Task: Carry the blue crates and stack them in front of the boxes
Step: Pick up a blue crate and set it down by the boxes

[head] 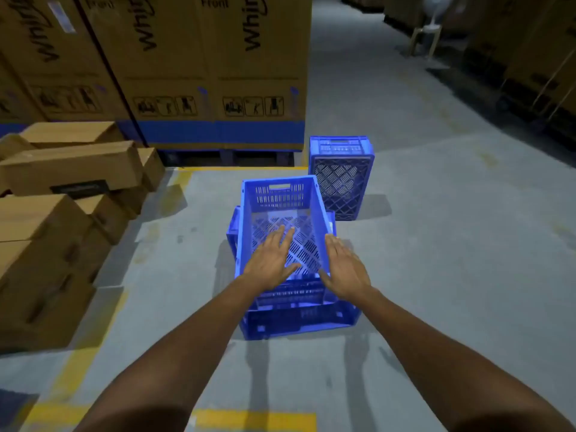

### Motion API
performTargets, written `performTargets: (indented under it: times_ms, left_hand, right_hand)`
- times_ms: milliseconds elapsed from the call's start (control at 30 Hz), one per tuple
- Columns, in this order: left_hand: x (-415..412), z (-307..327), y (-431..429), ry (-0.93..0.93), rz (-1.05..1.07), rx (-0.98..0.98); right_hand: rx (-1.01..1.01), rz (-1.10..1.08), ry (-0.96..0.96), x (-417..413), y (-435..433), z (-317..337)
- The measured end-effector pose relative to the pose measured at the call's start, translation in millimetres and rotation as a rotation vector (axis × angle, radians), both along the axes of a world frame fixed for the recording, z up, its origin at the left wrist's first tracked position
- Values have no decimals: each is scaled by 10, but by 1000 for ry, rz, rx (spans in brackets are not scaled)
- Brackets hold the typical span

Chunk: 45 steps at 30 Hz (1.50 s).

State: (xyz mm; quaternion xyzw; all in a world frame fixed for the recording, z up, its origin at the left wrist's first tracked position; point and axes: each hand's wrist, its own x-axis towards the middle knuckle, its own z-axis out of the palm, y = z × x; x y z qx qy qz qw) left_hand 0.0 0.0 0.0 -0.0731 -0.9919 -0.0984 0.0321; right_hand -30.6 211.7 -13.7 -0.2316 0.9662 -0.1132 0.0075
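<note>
An open blue crate (280, 198) sits on top of another blue crate (299, 319) on the grey floor, a little askew. A third blue crate (341, 176) stands on its end just behind and to the right. My left hand (271, 260) hovers flat, fingers spread, over the near end of the top crate. Over the top crate's near right wall, my right hand (346, 269) is spread flat. Neither hand grips anything. Tall cardboard boxes (199, 57) rise behind the crates.
Smaller cardboard boxes (62, 194) are piled at the left. Yellow floor lines (255, 420) mark the bay. The aisle runs back on the right, past a stool (424, 39) and dark stacked goods (530, 57).
</note>
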Motion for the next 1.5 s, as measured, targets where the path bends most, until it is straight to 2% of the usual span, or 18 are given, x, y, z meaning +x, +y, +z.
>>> performTargets:
  times_ms: [133,233,333,467,633,800,1100,1333,1433,1500]
  left_hand:
    - [-128,-892,-117,-245,-30,-52]
    - [-184,-1396,-211,-368,-15,-183]
    - [-278,-1492,-243,-285,84,-280]
    - [-319,-1433,-213,-316,107,-303]
    - [-89,-1211,-225,-386,82,-280]
    - [153,-451,-90,-487,35,-233]
    - [501,1712,136,-689,-82,-64]
    - [631,3318,432,-592,-227,-75]
    - [632,3867,667,-503,-354,-102]
    - [632,4188,843,-455,-441,-119]
  right_hand:
    - [317,26,-213,-211,-195,-855]
    - [336,32,-121,-279,-297,-1381]
    - [321,-24,8,-374,-390,-1501]
    - [418,-86,-21,-454,-496,-1418]
    - [410,-59,-72,-148,-465,-1187]
    - [377,-73,-154,141,-254,-435]
    - [372,-95,-403,490,33,1759]
    - [441,-41,-470,703,120,3446]
    - [308,-28,-589,785,122,3973]
    - [222,-9,-602,841,130,4255]
